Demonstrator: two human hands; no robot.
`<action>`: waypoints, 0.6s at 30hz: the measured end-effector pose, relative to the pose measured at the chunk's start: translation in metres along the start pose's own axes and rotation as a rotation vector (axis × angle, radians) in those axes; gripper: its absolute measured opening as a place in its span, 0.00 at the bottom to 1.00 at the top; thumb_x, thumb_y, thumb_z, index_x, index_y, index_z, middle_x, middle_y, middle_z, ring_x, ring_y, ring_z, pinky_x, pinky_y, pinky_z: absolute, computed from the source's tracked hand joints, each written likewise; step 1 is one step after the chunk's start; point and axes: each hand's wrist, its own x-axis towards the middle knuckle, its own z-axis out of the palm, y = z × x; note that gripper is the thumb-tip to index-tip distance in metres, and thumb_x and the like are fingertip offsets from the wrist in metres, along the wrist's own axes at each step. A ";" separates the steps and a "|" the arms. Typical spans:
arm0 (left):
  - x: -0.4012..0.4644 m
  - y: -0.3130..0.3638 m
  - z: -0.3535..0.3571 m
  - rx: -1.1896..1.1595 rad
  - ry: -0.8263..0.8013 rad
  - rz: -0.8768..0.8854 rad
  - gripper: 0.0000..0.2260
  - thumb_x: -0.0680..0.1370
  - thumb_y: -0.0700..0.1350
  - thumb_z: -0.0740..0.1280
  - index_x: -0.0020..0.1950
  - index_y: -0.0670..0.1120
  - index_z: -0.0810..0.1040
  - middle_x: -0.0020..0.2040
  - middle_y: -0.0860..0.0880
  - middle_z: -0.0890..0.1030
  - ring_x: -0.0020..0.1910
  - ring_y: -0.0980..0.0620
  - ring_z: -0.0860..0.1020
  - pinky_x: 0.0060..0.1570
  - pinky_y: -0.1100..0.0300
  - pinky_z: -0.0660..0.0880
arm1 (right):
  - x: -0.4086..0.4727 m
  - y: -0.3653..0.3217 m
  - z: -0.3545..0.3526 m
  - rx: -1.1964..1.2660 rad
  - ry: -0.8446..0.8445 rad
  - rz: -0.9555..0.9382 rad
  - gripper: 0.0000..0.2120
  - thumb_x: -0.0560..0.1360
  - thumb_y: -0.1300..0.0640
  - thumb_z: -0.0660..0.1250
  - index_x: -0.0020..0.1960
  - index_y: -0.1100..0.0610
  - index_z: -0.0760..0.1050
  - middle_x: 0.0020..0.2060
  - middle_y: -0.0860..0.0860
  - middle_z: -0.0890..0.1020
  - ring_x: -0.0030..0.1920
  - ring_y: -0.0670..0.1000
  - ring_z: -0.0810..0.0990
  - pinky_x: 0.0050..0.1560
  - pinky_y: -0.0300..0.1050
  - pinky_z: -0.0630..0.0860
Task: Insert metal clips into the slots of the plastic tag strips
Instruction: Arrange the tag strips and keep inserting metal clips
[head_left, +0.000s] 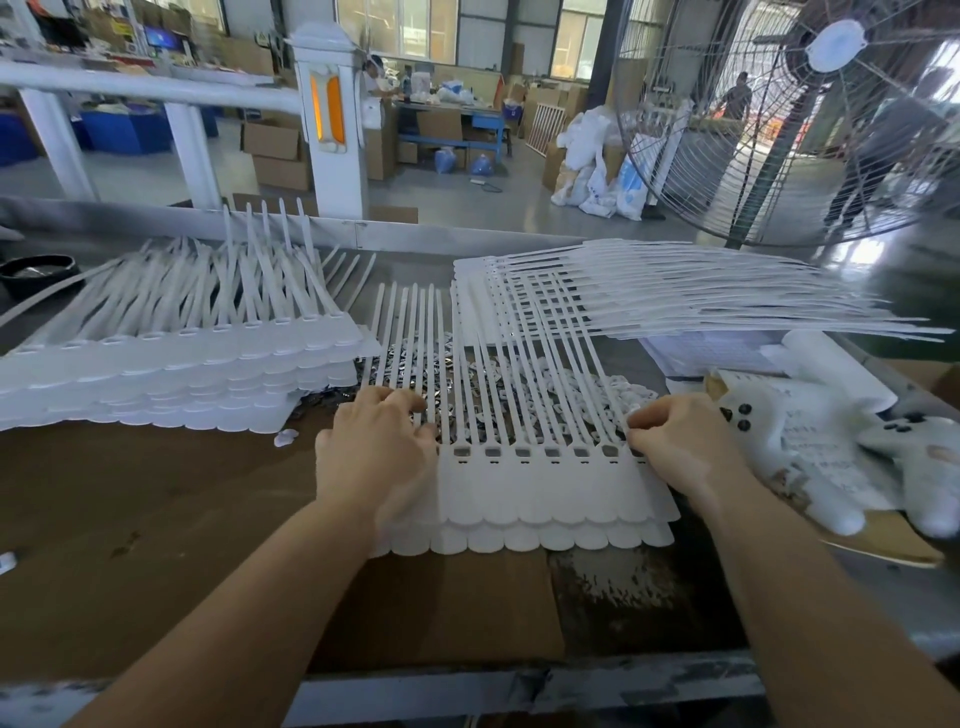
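Observation:
A white plastic tag strip (545, 493) lies in front of me on the table, its row of slots facing up and its long tails reaching away over a heap of shiny metal clips (415, 364). A second strip lies under it. My left hand (379, 447) rests on the strip's left end, fingers curled at the slots; whether it holds a clip is hidden. My right hand (680, 447) sits at the strip's right end, fingertips pinched together at the last slot, with what they pinch too small to tell.
A tall pile of tag strips (171, 374) lies at the left, another pile (675, 291) fans out at the back right. White gloves (831, 457) and papers lie at the right. A black bowl (36, 275) sits far left. A big floor fan (810, 130) stands behind the table.

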 end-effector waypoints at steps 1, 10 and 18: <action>0.002 -0.002 0.000 0.013 0.002 0.005 0.15 0.79 0.52 0.60 0.65 0.53 0.73 0.65 0.49 0.70 0.65 0.47 0.67 0.62 0.47 0.64 | 0.000 -0.002 0.001 -0.039 0.008 -0.011 0.08 0.73 0.62 0.66 0.49 0.55 0.81 0.51 0.51 0.82 0.51 0.52 0.79 0.52 0.45 0.75; 0.018 -0.006 0.002 0.172 -0.042 0.110 0.20 0.77 0.61 0.59 0.66 0.54 0.71 0.66 0.51 0.68 0.67 0.48 0.64 0.66 0.46 0.60 | 0.002 -0.024 0.018 -0.158 0.065 -0.184 0.10 0.76 0.60 0.63 0.56 0.54 0.78 0.55 0.54 0.77 0.55 0.54 0.76 0.56 0.48 0.73; 0.020 -0.011 0.009 0.158 -0.052 0.118 0.19 0.77 0.61 0.57 0.66 0.56 0.68 0.64 0.52 0.67 0.67 0.48 0.61 0.65 0.47 0.59 | 0.011 -0.039 0.029 -0.276 0.034 -0.201 0.12 0.77 0.59 0.61 0.57 0.50 0.79 0.56 0.56 0.74 0.57 0.56 0.72 0.60 0.50 0.71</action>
